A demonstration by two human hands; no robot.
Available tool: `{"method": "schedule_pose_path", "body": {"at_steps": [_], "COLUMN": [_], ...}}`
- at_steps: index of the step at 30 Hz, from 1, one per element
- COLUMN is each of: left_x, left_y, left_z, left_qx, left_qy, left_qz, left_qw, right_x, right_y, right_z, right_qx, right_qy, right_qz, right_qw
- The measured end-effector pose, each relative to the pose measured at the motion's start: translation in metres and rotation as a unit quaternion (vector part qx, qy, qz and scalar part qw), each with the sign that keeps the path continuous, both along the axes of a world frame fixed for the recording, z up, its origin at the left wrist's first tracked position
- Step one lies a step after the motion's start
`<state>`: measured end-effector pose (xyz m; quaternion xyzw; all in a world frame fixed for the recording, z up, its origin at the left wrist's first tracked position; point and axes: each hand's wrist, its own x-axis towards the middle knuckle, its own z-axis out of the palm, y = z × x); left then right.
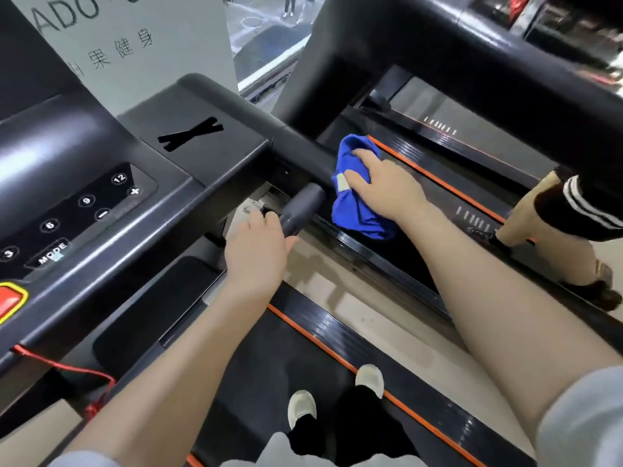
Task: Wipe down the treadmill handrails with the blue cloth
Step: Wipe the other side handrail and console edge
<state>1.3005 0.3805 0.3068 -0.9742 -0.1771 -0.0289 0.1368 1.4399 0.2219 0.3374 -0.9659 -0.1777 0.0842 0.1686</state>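
Note:
The blue cloth (pixel 357 193) is bunched around the right handrail (pixel 303 153) of the black treadmill, just past the console. My right hand (pixel 381 187) presses on top of the cloth and grips it against the rail, hiding part of it. A short dark grip bar (pixel 301 208) sticks out below the console. My left hand (pixel 258 251) is wrapped around the near end of that bar.
The console (pixel 87 203) with speed buttons and a red stop button (pixel 8 303) fills the left. A second treadmill's thick black frame (pixel 472 82) stands to the right, with another person's leg (pixel 539 214) on it. My feet (pixel 333 396) stand on the belt below.

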Motion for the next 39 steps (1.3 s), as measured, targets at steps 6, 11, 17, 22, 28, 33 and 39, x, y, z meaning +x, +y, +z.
{"method": "schedule_pose_path", "body": {"at_steps": [6,11,17,22,28,33,39], "left_x": [0.004,0.001,-0.002,0.004,0.023,0.037,0.043], "left_y": [0.0,-0.004,-0.012,-0.036,-0.117,-0.156,-0.16], "left_z": [-0.008,-0.001,-0.002,0.005,0.011,0.012,0.018], "left_qx": [-0.094,-0.16,-0.075,-0.151,-0.557,-0.675,-0.639], "left_qy": [-0.009,-0.021,-0.013,-0.063,-0.137,-0.148,-0.136], "left_qz": [-0.02,0.007,0.045,0.038,-0.028,0.062,0.095], "left_qw": [0.995,0.987,0.996,0.986,0.818,0.721,0.751], "right_x": [-0.055,-0.012,0.022,-0.014,-0.033,0.002,0.038], "right_y": [-0.027,-0.003,0.0,-0.036,-0.097,-0.096,-0.079], "right_z": [-0.037,-0.008,0.005,-0.006,-0.009,-0.003,-0.005], "right_qx": [-0.101,-0.051,0.117,-0.019,-0.052,0.096,0.242], "right_qy": [-0.235,-0.072,0.131,-0.035,-0.08,0.13,0.336], "right_qz": [0.006,-0.023,-0.011,0.062,0.109,0.096,0.075], "right_qw": [0.967,0.996,0.984,0.997,0.989,0.982,0.907]}}
